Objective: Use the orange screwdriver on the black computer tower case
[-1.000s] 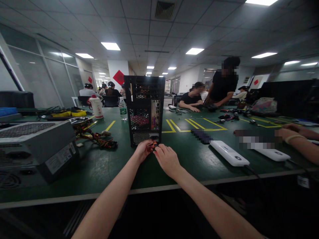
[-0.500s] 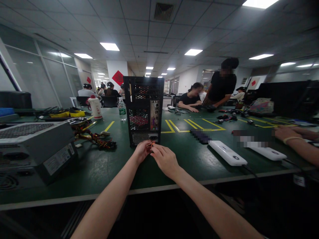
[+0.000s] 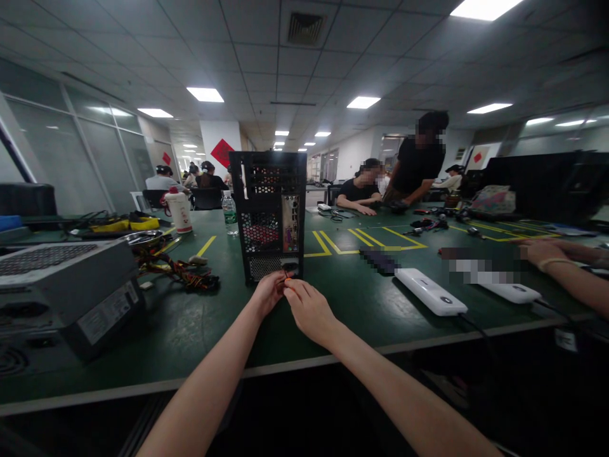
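Low at the upright computer case [image 3: 269,222], your right hand [image 3: 311,311] pinches a small orange piece [image 3: 288,280].
Your left hand [image 3: 267,295] curls just beside it, though whether its fingers grip too cannot be told. Around the case spreads a green tabletop [image 3: 209,343] with yellow lines [image 3: 206,246]; stacked grey power supplies [image 3: 57,279] sit to its left, and white devices [image 3: 425,291] lie to its right. Beyond the case, people [image 3: 421,165] sit or stand beneath bright ceiling panels [image 3: 205,94].
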The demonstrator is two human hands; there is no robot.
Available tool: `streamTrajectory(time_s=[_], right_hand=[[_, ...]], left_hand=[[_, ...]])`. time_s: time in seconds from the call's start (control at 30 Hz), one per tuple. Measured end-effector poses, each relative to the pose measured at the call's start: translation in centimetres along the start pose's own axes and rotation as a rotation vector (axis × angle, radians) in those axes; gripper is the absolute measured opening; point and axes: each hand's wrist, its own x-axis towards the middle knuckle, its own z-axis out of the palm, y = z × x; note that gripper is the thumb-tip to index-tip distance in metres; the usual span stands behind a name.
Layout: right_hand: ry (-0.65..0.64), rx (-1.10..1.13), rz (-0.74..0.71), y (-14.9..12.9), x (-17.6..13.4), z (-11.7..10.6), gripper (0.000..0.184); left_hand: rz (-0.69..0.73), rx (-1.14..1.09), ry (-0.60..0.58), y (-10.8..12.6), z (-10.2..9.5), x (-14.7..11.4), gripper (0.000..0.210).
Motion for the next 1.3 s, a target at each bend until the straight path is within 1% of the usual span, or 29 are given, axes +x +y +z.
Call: streamTrajectory(time_s=[0.07,0.17,0.33,0.47,0.53,0.63,0.73,0.87,0.97,1.1,1.2,1.3], right_hand=[[-0.004,-0.005,0.016,-0.1,0.0,0.0,0.025],[0.028,-0.030,0.034,-0.2,0.0,0.0,0.023],[0.069,-0.114,0.102,0.2,-0.3,0.4,0.019],[0.057,-0.123,0.195,0.3,-0.4,0.1,0.018],[0.040,-0.099,0.213,0.1,-0.2,-0.3,0.018],[0.034,-0.063,0.204,-0.3,0.0,-0.8,0.019],[0.046,-0.030,0.151,-0.5,0.0,-0.9,0.024],[0.038,-0.046,0.055,-0.3,-0.2,-0.7,0.026],[0.025,-0.083,0.023,0.1,-0.4,-0.3,0.024],[0.052,-0.107,0.076,0.4,-0.6,0.0,0.022],[0.046,-0.090,0.130,0.2,-0.5,-0.3,0.018],[0.021,-0.090,0.135,-0.2,-0.3,-0.8,0.018]], left_hand=[[0.009,-0.006,-0.003,-0.1,-0.1,0.1,0.015],[0.008,-0.008,-0.008,-0.3,-0.4,0.4,0.014],[-0.032,-0.007,-0.006,-0.4,-0.6,0.7,0.015],[-0.077,0.018,-0.092,-0.4,-0.3,0.3,0.017],[-0.070,0.031,-0.131,-0.3,-0.1,0.0,0.016],[-0.077,0.039,-0.133,-0.1,0.1,-0.2,0.013],[-0.074,0.025,-0.141,0.0,0.0,-0.3,0.011],[-0.071,0.041,-0.129,-0.2,-0.4,-0.1,0.013],[-0.046,0.050,-0.098,-0.4,-0.6,0.2,0.014],[-0.046,0.032,-0.018,-0.6,-0.5,0.6,0.006],[-0.054,0.036,-0.025,-0.5,-0.4,0.8,0.014],[-0.027,0.024,-0.037,-0.5,-0.5,0.9,0.021]])
